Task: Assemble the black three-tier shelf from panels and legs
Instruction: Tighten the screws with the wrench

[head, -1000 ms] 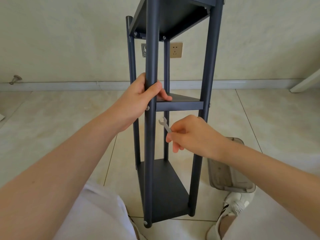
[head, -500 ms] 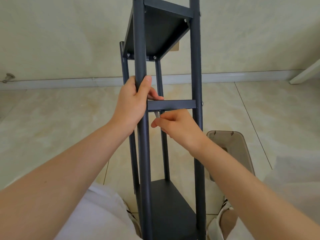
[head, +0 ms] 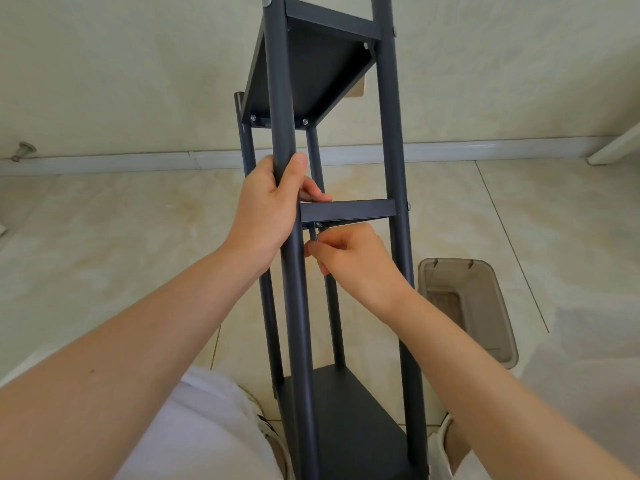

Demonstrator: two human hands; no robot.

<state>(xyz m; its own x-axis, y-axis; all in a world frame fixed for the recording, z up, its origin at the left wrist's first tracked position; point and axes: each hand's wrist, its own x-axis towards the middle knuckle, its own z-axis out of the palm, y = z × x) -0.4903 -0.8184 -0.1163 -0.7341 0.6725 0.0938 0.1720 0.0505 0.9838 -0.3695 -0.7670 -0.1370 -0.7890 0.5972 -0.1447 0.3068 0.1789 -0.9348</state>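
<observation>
Black leg (head: 282, 98) in left hand (head: 266, 209) | wrench (head: 313, 234) in right hand (head: 353, 261) | bin (head: 503, 323) beside

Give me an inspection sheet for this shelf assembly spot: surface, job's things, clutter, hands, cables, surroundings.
Surface: glossy beige floor tiles.
Job's things: black three-tier metal shelf upright, three panels mounted; thin grey metal tool at a bolt under the middle panel.
Clutter: translucent brown plastic bin beside the shelf.
Grippers: left hand grips the front left leg; right hand pinches the tool.
Cables: nothing seen.
Surroundings: cream wall, white baseboard, wall socket partly hidden behind the shelf.
</observation>
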